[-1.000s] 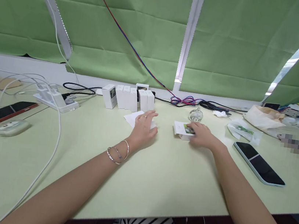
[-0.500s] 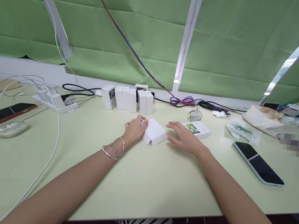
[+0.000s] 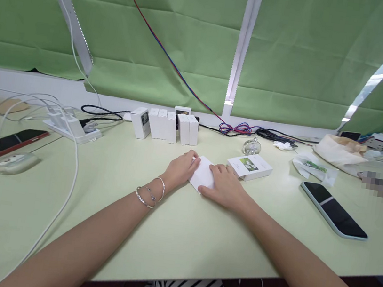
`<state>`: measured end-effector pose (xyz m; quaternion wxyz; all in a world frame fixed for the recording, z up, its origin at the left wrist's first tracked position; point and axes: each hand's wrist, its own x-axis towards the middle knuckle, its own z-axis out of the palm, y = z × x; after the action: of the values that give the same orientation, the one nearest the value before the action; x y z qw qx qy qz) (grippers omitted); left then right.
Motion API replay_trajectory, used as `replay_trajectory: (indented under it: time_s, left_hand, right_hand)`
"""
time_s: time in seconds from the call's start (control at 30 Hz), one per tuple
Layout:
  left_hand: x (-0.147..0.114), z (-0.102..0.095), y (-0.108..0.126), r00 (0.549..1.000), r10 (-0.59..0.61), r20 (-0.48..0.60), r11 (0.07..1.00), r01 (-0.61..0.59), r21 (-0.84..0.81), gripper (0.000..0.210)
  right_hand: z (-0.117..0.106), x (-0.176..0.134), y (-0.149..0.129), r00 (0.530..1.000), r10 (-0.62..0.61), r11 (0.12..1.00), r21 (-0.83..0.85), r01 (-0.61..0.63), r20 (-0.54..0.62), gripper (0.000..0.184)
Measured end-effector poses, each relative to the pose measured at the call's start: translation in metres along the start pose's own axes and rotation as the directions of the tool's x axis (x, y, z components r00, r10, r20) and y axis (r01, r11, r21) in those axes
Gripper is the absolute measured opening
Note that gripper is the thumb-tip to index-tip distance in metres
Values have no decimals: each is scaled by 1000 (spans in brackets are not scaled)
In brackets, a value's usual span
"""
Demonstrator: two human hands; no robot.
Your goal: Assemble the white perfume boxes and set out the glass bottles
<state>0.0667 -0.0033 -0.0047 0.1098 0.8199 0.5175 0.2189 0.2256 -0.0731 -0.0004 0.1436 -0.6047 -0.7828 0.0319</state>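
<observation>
A plain white cardboard box [image 3: 203,173] lies flat on the table between my hands. My left hand [image 3: 181,168], with bracelets at its wrist, grips the box's left edge, its fingers bent and its thumb along the top. From the right, my right hand [image 3: 224,187] holds the box, fingers at the far side and thumb at the near edge. The box's right side is hidden under that hand. Just beyond my right hand rests a white box with a green picture [image 3: 250,166]. A clear glass object [image 3: 252,146] stands behind it.
Several white boxes [image 3: 161,126] stand upright along the back. To the left are a power strip [image 3: 72,129] with white cables, a dark phone [image 3: 6,143] and a pale rounded object [image 3: 16,163]. Another phone [image 3: 333,210], a plastic packet [image 3: 315,168] and coiled wires [image 3: 238,129] are to the right.
My right hand has moved left and taken hold of the white box's right side. The box has turned and lies flatter, its near folded flap out of sight. My left hand has shifted slightly right.
</observation>
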Motion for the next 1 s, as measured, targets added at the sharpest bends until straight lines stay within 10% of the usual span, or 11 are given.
replay_trajectory:
  time_s: [0.23,0.73,1.0]
  left_hand:
    - [3,1,-2,980,-44,-195,999,47,11,28]
    - [10,3,-14,950,-190,-248,936,99,-338,31]
    - [14,4,-21,911,-349,-220,821,185,-540,37]
  right_hand:
    - [-3,0,3,999,14,998,64,-17,50,59]
    - [13,7,8,989,94,922,385,-43,-115,54]
    - [1,9,21,994,56,875,475,-94,94,60]
